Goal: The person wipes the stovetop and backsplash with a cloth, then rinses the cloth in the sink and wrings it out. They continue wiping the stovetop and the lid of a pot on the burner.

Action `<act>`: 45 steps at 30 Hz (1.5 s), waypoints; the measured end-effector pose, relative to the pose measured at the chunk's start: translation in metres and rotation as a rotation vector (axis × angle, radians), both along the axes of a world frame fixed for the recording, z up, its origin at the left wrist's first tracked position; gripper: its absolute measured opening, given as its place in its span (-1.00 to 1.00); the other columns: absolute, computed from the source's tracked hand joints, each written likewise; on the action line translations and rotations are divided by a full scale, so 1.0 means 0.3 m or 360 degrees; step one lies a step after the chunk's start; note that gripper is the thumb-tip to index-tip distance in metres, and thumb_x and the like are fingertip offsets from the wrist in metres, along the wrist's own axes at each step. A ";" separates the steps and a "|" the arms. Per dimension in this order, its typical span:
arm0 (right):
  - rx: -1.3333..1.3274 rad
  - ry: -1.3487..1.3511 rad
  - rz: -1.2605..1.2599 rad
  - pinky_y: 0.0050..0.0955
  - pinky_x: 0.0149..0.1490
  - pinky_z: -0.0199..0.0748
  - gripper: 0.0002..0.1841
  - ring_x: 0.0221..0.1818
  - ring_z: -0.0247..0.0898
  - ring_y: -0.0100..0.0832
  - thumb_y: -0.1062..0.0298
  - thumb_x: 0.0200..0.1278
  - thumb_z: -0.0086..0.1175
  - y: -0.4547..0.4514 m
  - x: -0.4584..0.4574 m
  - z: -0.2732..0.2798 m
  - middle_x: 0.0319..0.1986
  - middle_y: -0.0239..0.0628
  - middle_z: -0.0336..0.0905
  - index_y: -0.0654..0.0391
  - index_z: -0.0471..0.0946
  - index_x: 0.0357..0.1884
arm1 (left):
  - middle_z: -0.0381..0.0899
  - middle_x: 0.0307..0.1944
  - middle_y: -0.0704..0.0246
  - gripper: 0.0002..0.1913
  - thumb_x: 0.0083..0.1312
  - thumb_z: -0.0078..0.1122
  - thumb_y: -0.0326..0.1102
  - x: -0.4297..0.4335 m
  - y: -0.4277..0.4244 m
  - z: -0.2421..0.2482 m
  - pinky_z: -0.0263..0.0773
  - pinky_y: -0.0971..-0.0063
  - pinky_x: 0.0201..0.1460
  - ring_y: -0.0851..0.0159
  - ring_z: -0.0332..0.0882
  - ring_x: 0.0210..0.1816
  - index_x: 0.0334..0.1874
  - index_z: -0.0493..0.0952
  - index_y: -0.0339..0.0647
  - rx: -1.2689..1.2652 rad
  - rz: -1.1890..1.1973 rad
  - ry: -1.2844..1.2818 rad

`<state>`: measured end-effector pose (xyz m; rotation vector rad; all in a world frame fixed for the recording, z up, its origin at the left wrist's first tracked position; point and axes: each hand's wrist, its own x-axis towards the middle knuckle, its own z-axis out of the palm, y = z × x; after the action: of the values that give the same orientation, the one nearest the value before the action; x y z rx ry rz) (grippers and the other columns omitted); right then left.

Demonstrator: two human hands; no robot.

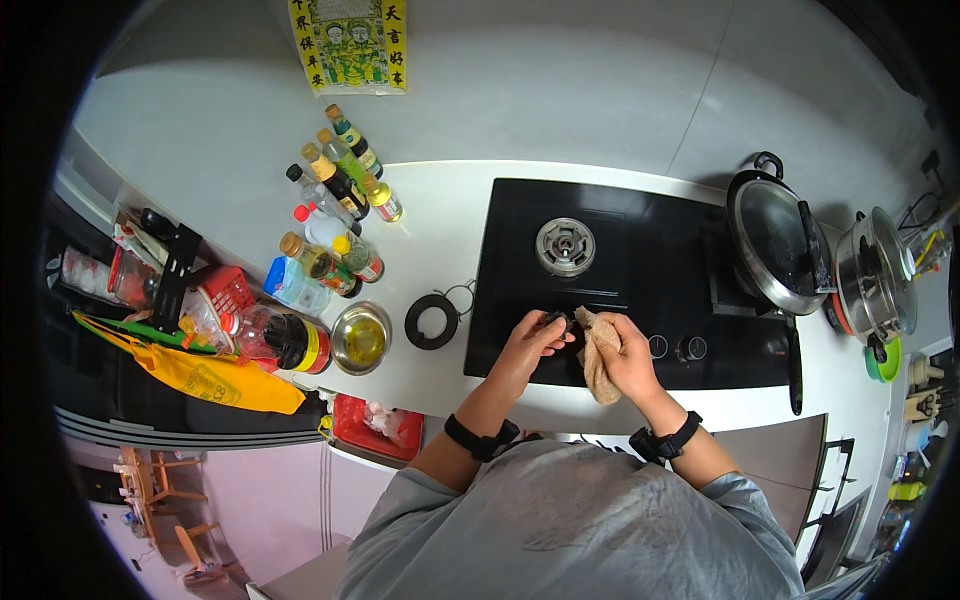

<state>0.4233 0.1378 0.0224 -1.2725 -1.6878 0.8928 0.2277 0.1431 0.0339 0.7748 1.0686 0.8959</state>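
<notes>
My left hand [534,339] grips a small black knob-like part [559,322], mostly covered by the fingers. In my right hand [628,355] is a bunched tan cloth [598,364], its lower end hanging over the hob's front edge. Both hands are close together above the front of the black glass gas hob [517,225]. To their right, a raised control knob [694,348] sits on the glass, and beside it is a round control fitting [658,346] that looks flatter. Behind the hands lies an uncovered metal burner [566,247].
A black ring [430,322] and a thin wire ring [459,297] lie left of the hob. Further left are a steel bowl of yellow liquid [361,338] and several bottles [334,180]. A lidded wok [776,244] stands right, its handle [796,367] overhanging the front edge, beside a steel pot [862,289].
</notes>
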 end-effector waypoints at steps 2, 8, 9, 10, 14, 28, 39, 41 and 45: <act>0.0108 -0.0156 -0.0145 -0.33 0.06 0.44 -0.67 -0.07 0.48 -0.12 0.58 0.14 0.13 0.047 0.015 -0.018 -0.14 -0.11 0.49 0.21 0.52 0.00 | 0.62 -0.26 0.41 -0.74 0.40 0.14 -0.06 -0.009 0.028 -0.008 0.34 0.66 -0.13 0.56 0.48 -0.30 -0.12 0.46 -0.09 0.0024 0.0033 0.0046; 0.0201 -0.0516 -0.0251 -0.25 0.05 0.48 -0.53 -0.04 0.43 0.00 0.58 0.03 0.16 0.294 0.025 -0.045 -0.06 -0.11 0.33 0.11 0.51 0.08 | 0.58 -0.31 0.44 -0.72 0.38 0.18 -0.06 -0.068 0.070 -0.049 0.37 0.65 -0.18 0.56 0.48 -0.32 -0.15 0.45 -0.11 -0.0055 0.0069 -0.0003; 0.0279 -0.0549 -0.0237 -0.24 0.02 0.49 -0.52 -0.06 0.44 -0.01 0.58 0.02 0.17 0.348 0.010 -0.049 -0.06 -0.11 0.34 0.10 0.51 0.08 | 0.57 -0.32 0.44 -0.72 0.38 0.18 -0.06 -0.084 0.071 -0.058 0.37 0.66 -0.18 0.56 0.49 -0.31 -0.15 0.45 -0.12 -0.0088 0.0083 -0.0003; 0.0302 -0.0570 -0.0234 -0.24 0.04 0.48 -0.51 -0.05 0.43 -0.01 0.59 0.01 0.17 0.400 -0.015 -0.058 -0.06 -0.12 0.34 0.10 0.52 0.08 | 0.56 -0.32 0.45 -0.72 0.38 0.19 -0.05 -0.101 0.071 -0.068 0.37 0.66 -0.19 0.56 0.49 -0.31 -0.15 0.45 -0.12 -0.0101 0.0098 -0.0007; 0.0392 -0.0853 -0.0056 -0.25 0.14 0.39 -0.45 0.01 0.36 -0.06 0.62 -0.02 0.16 0.579 -0.107 -0.101 -0.04 -0.14 0.35 0.01 0.54 0.12 | 0.54 -0.30 0.49 -0.70 0.38 0.19 -0.04 -0.177 0.083 -0.111 0.38 0.67 -0.18 0.55 0.52 -0.28 -0.14 0.43 -0.12 -0.0185 0.0164 -0.0006; -0.0101 -0.1037 -0.0169 -0.26 0.20 0.35 -0.71 0.05 0.30 -0.08 0.33 0.19 0.07 0.581 -0.150 -0.151 -0.10 -0.11 0.40 0.23 0.62 -0.10 | 0.49 -0.39 0.48 -0.67 0.35 0.19 -0.01 -0.282 0.145 -0.140 0.35 0.65 -0.22 0.53 0.47 -0.32 -0.18 0.41 -0.14 -0.0204 0.0309 -0.0091; -0.0025 -0.1176 0.0127 -0.24 0.12 0.46 -0.71 0.05 0.36 -0.15 0.25 0.08 0.10 0.565 -0.130 -0.096 -0.14 -0.20 0.43 0.16 0.66 -0.20 | 0.46 -0.37 0.51 -0.74 0.39 0.16 -0.07 -0.218 0.147 -0.118 0.35 0.71 -0.25 0.56 0.46 -0.34 -0.19 0.41 -0.10 -0.0172 0.0326 -0.0116; -0.0136 -0.1069 0.0247 -0.25 0.12 0.45 -0.73 0.06 0.39 -0.13 0.29 0.07 0.09 0.561 -0.138 -0.084 -0.11 -0.21 0.46 0.13 0.67 -0.21 | 0.44 -0.35 0.52 -0.75 0.40 0.15 -0.08 -0.211 0.139 -0.106 0.35 0.70 -0.24 0.56 0.47 -0.33 -0.19 0.40 -0.09 -0.0173 0.0359 -0.0087; 0.0211 -0.0708 -0.0169 -0.20 0.06 0.44 -0.73 -0.04 0.38 -0.12 0.44 0.07 0.10 0.596 -0.164 -0.086 -0.21 -0.21 0.43 0.12 0.66 -0.14 | 0.43 -0.34 0.50 -0.73 0.39 0.16 -0.08 -0.225 0.120 -0.100 0.36 0.66 -0.26 0.55 0.46 -0.33 -0.18 0.39 -0.11 -0.0195 0.0436 -0.0014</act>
<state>0.3740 0.3167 -0.0033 -1.5313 -1.9580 0.4443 0.1601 0.1791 0.0040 0.5294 1.2289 1.0527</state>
